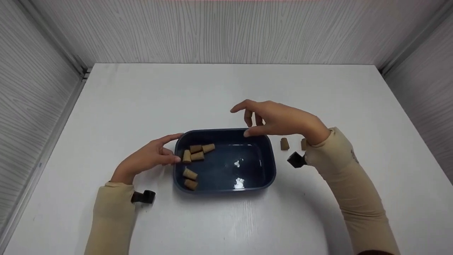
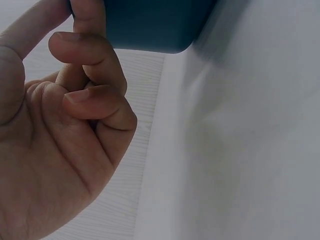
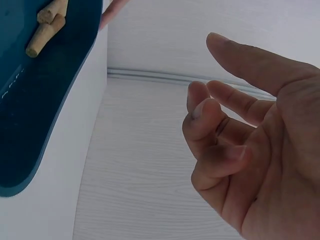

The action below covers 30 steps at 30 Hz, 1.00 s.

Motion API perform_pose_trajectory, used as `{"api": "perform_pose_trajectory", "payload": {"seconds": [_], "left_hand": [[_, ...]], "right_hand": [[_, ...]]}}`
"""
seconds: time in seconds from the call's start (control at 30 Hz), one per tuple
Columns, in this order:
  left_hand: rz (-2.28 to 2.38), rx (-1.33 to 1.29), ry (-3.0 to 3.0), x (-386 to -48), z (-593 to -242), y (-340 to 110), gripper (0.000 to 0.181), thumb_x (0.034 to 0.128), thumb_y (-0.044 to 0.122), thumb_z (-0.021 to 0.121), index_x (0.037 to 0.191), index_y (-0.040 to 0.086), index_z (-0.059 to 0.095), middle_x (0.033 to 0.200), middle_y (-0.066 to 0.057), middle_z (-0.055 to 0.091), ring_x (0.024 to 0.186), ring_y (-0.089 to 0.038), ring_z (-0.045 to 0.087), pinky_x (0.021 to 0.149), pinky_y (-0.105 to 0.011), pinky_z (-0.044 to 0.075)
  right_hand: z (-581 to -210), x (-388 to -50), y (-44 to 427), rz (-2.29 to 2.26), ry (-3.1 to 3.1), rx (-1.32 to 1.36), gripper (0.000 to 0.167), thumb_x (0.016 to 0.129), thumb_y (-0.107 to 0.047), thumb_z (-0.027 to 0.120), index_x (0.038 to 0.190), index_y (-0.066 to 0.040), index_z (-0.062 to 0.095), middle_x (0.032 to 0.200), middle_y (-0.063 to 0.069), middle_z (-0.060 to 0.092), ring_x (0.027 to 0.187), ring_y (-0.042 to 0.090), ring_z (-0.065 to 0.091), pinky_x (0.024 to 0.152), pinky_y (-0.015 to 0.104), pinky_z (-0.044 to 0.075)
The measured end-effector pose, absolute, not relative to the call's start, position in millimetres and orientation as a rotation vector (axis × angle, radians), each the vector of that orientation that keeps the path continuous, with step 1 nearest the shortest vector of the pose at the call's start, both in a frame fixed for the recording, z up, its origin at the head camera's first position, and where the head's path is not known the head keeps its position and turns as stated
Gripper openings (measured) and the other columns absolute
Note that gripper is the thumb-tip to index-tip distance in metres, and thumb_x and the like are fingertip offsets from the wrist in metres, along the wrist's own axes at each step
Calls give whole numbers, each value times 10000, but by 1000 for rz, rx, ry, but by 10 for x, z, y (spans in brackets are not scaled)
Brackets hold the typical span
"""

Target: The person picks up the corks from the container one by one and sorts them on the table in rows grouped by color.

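A dark blue rectangular tub (image 1: pixel 226 191) with rounded corners sits on the white table. Several tapered cork stoppers (image 1: pixel 197 156) lie along its left side inside. My left hand (image 1: pixel 150 156) is at the tub's left end, thumb and forefinger tips touching the rim and outer wall; its other fingers bend toward the palm (image 2: pixel 55 150). Above the tub's far right rim hovers my right hand (image 1: pixel 274 118), holding nothing, with thumb and fingers apart and loosely bent. In the right wrist view the tub wall (image 3: pixel 55 120) stands well off those fingers.
Right of the tub, one cork (image 1: pixel 284 144) stands on the table (image 1: pixel 226 92), and another cork (image 1: pixel 303 144) is partly hidden by the right wrist. Grey wood-grain panels (image 1: pixel 226 32) enclose the back and sides. Small black mounts (image 1: pixel 296 160) stick out from both wrists.
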<state>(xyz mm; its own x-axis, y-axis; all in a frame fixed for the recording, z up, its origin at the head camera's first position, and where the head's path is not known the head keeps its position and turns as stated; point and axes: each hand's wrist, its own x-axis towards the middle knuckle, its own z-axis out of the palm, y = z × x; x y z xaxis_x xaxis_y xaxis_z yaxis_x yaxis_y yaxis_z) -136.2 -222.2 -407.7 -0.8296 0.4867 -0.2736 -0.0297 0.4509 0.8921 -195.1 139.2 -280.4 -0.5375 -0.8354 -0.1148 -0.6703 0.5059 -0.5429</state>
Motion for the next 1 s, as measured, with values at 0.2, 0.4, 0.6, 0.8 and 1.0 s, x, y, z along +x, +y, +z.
{"api": "perform_pose_trajectory", "payload": {"seconds": [0.2,0.4,0.6,0.8,1.0], "left_hand": [[1389,379,2188,-1356,-4069,-2224,746,909,235,676,1530,172,267,648,29,524,633,-82,404,627,-267,328],[1345,369,2219,-1345,-4052,-2203,728,919,259,661,1527,171,270,654,46,496,630,-82,389,634,-274,325],[1330,377,2231,-1335,-4047,-2192,720,924,277,656,1525,172,275,677,5,530,638,-105,404,644,-277,337],[1322,375,2244,-1322,-4044,-2200,713,923,307,656,1521,184,286,706,-29,576,647,-96,415,660,-279,345],[1333,381,2225,-1332,-4037,-2190,705,931,284,646,1523,185,277,649,20,501,614,-85,389,636,-272,333]], "right_hand": [[-2848,-1915,1180,-647,2330,-1323,522,928,-240,656,1392,-172,428,980,17,615,773,133,616,743,305,490],[-2943,-1889,968,-639,2282,-1335,516,925,-220,660,1390,-189,438,925,19,596,704,130,565,683,284,463],[-3092,-1871,802,-616,2246,-1366,514,926,-249,657,1388,-185,442,875,-5,577,712,109,526,682,266,442],[-3296,-1860,645,-592,2204,-1364,530,933,-248,645,1405,-155,421,929,1,592,761,114,544,718,266,461],[-3451,-1836,539,-539,2189,-1386,498,929,-263,651,1379,-184,452,982,-2,602,817,123,563,758,291,472]]}}
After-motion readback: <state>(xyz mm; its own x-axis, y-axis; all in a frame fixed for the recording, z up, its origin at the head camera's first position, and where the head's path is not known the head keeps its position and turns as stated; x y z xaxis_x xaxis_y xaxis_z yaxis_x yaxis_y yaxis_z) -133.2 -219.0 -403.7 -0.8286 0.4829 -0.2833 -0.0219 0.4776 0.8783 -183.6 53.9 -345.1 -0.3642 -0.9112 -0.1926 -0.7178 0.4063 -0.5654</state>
